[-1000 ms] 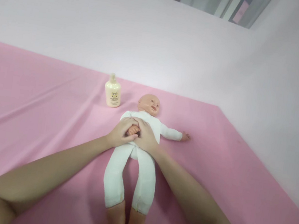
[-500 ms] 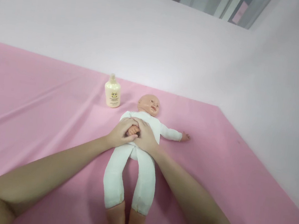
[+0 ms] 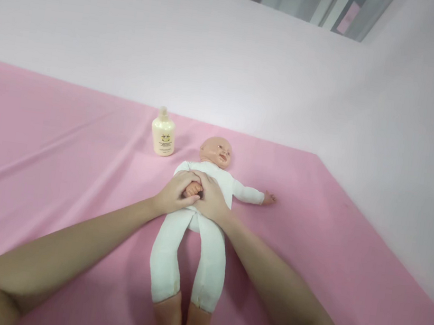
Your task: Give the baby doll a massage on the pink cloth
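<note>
The left hand [image 3: 175, 194] and right hand [image 3: 212, 199] are meeting over the doll [image 3: 195, 223], curving around its fist [image 3: 193, 189] (whether either is gripping, I cannot tell). The doll is lying on pink cloth [image 3: 60, 163], a bottle [image 3: 163, 138] standing near its head [image 3: 215, 151].

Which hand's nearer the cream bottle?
Left. The left hand is on the doll, nearer the camera and right of the bottle; the right hand, also on the doll, sits farther right.
</note>
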Demonstrator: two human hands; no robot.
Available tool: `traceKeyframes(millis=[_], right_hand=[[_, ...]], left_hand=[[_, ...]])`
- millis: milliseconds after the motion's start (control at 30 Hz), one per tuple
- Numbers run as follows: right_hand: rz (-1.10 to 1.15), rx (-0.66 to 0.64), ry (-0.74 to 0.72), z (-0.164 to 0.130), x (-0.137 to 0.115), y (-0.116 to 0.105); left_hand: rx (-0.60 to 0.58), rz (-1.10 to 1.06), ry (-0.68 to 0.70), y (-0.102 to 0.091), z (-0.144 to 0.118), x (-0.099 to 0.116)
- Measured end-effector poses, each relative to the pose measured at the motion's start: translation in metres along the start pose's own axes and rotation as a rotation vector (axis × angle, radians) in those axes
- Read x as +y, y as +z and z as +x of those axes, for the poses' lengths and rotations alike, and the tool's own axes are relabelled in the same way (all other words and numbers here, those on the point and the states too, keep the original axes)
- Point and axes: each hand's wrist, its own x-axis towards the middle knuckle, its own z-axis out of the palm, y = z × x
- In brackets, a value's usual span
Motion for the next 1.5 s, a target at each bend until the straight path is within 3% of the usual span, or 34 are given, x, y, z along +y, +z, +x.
traceKeyframes(millis=[1500], right_hand=[[0.003,-0.012,0.004,0.0006,0.0029,0.0004]], left_hand=[[-0.023,-0.011,-0.033,-0.0016,0.0016,0.0024]])
